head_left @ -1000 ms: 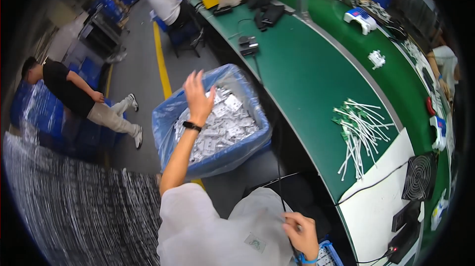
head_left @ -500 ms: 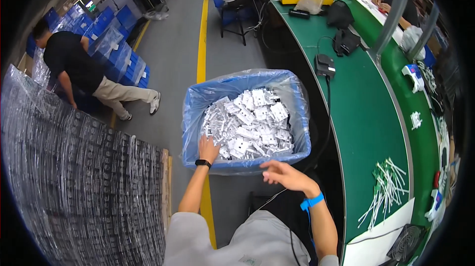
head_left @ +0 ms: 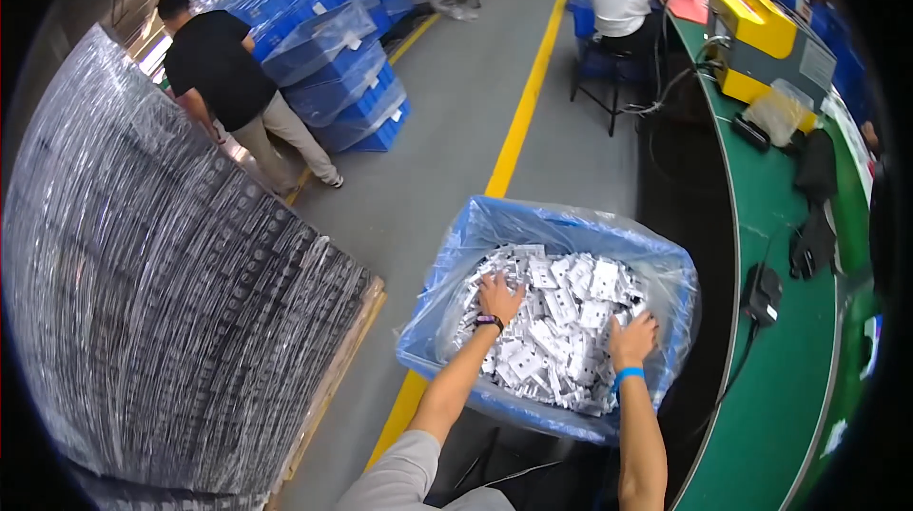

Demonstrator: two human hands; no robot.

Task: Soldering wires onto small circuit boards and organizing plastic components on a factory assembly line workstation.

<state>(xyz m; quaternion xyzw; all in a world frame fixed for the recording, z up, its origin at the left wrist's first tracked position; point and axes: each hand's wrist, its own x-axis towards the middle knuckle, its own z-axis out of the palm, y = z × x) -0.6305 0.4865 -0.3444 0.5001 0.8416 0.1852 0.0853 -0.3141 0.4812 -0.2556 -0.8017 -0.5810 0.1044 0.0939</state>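
A blue bin [head_left: 433,313], lined with clear plastic film, is filled with a heap of small white plastic parts [head_left: 556,345] that have little dark holes. Flat on the left side of the heap lies my left hand [head_left: 499,300], its fingers spread over the parts; a dark band is on that wrist. My right hand [head_left: 632,340], with a blue wrist strap [head_left: 628,375], rests at the heap's right edge near the bin wall. Its fingers are apart and slightly bent, and I see nothing held in either hand.
A film-wrapped stack [head_left: 181,292] on a wooden pallet stands at left. A green workbench [head_left: 761,397] runs along the right with a black adapter [head_left: 762,294] and a yellow-grey machine [head_left: 770,45]. A person in black [head_left: 223,69] stands by blue crates [head_left: 347,93]; another sits on a stool.
My right hand has moved from outside the near rim onto the parts. My left hand has reached farther into the heap. The view has swung left, shifting the bin lower right.
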